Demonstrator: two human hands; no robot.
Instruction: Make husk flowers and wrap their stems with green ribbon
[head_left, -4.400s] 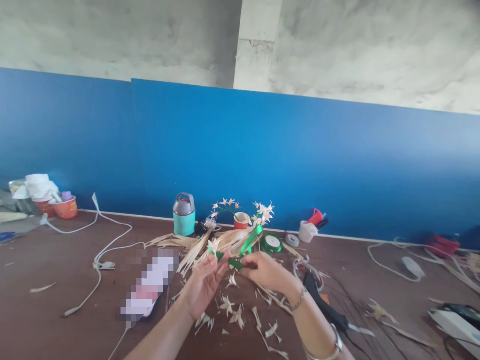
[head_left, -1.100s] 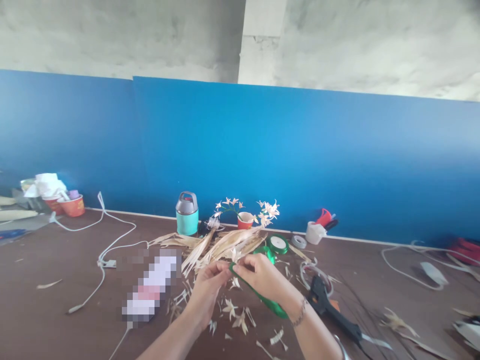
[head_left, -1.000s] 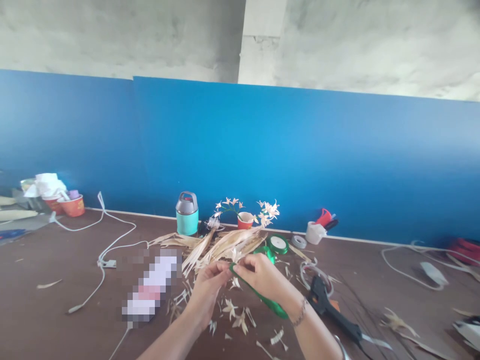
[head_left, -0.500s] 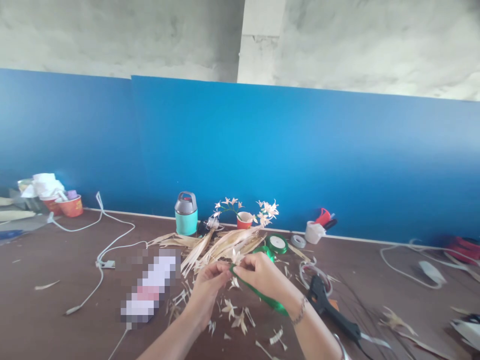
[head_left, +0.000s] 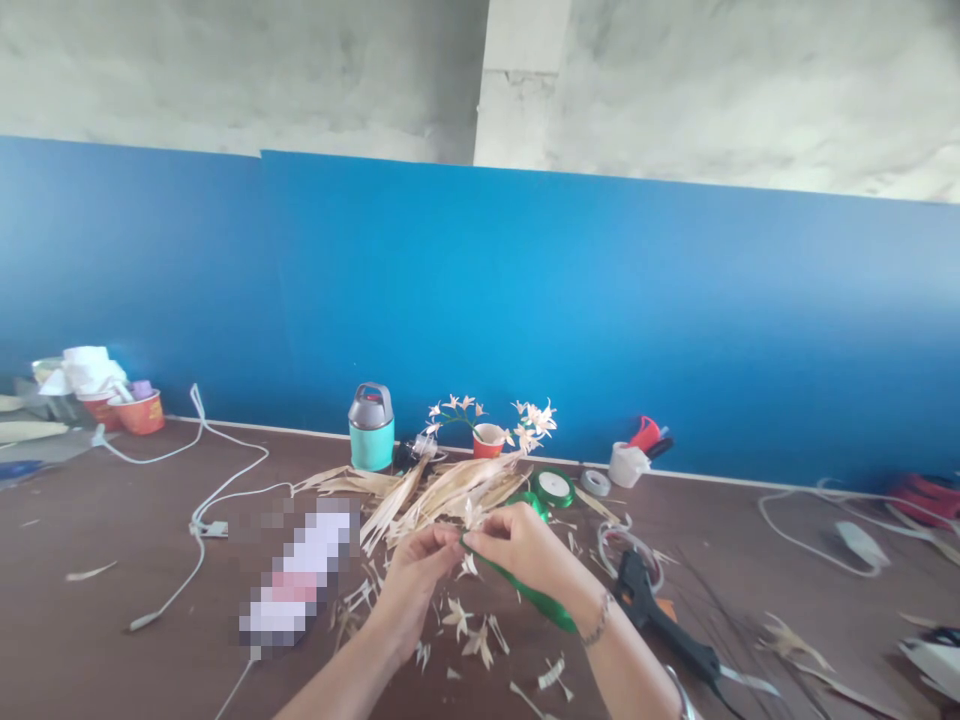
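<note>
My left hand (head_left: 420,575) is closed in a pinch at the base of a small pale husk flower (head_left: 471,512), whose petals point up between both hands. Right beside it, my right hand (head_left: 521,545) pinches a green ribbon (head_left: 536,598) close to the flower's base. The ribbon trails from the fingers under the right wrist. The flower's stem is mostly hidden by the fingertips. Below the hands lie several loose husk flowers (head_left: 478,643) and scraps. Just beyond the hands is a pile of dry corn husks (head_left: 450,490).
Behind the husks stand a turquoise flask (head_left: 372,440) and a red paper cup (head_left: 488,446) with finished flower sprays (head_left: 534,420). A ribbon spool (head_left: 555,488) lies to the right. A black glue gun (head_left: 660,625) rests by my right forearm. White cables (head_left: 217,495) cross the left side.
Both hands stay nearly in place at the flower's base. The fingertips and ribbon shift only very slightly.
</note>
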